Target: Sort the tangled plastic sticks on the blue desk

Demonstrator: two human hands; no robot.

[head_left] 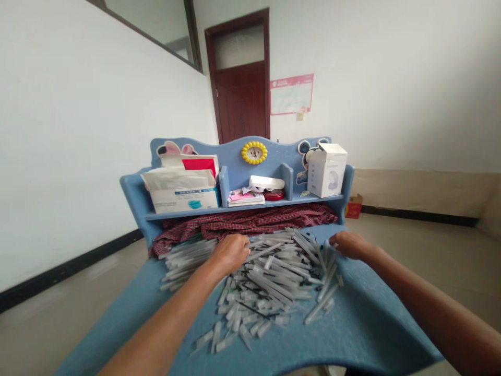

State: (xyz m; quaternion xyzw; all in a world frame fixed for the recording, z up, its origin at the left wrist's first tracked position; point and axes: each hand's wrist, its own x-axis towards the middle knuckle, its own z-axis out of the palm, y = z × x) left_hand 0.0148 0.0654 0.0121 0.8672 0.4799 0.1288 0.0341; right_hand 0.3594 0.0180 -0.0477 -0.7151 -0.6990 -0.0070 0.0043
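Note:
A loose heap of grey translucent plastic tubes and caps (270, 277) covers the middle of a blue desk (352, 329). My left hand (230, 251) rests on the heap's upper left part, fingers curled down into the tubes. My right hand (348, 244) is at the heap's upper right edge, fingers bent and closed among the tubes there. What either hand grips is hidden by the pile. A neater stack of long tubes (188, 256) lies to the left of my left hand.
A red checked cloth (250, 219) lies under the desk's blue shelf (242, 208). The shelf holds a mask box (183, 198), books (246, 197), a red tin (274, 195) and a white carton (326, 169). A dark door (242, 99) stands behind.

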